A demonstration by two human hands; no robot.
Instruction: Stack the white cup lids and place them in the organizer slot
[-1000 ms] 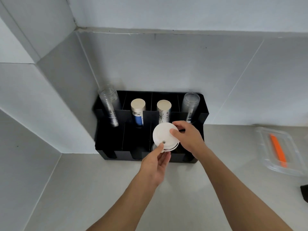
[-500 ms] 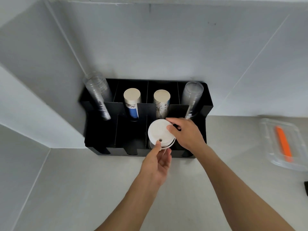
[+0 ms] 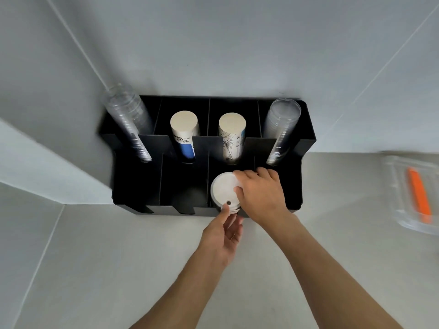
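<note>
A stack of white cup lids (image 3: 223, 191) sits in the third front slot of the black organizer (image 3: 137, 181), which stands against the wall. The top lid shows a small round hole near its front edge. My right hand (image 3: 260, 193) grips the stack from the right, fingers curled over its far and right rim. My left hand (image 3: 223, 230) is below the slot's front notch, its thumb tip touching the lids' front edge. How deep the stack sits in the slot is hidden.
The back row holds two stacks of clear plastic cups (image 3: 128, 122) (image 3: 281, 129) at the ends and two stacks of paper cups (image 3: 184, 134) (image 3: 231, 136) between them. A clear plastic box (image 3: 401, 186) with an orange tool (image 3: 419, 193) lies on the counter at right.
Both hands have brought the lid stack lower, into the front slot. The camera has moved closer and now looks more steeply down on the organizer.
</note>
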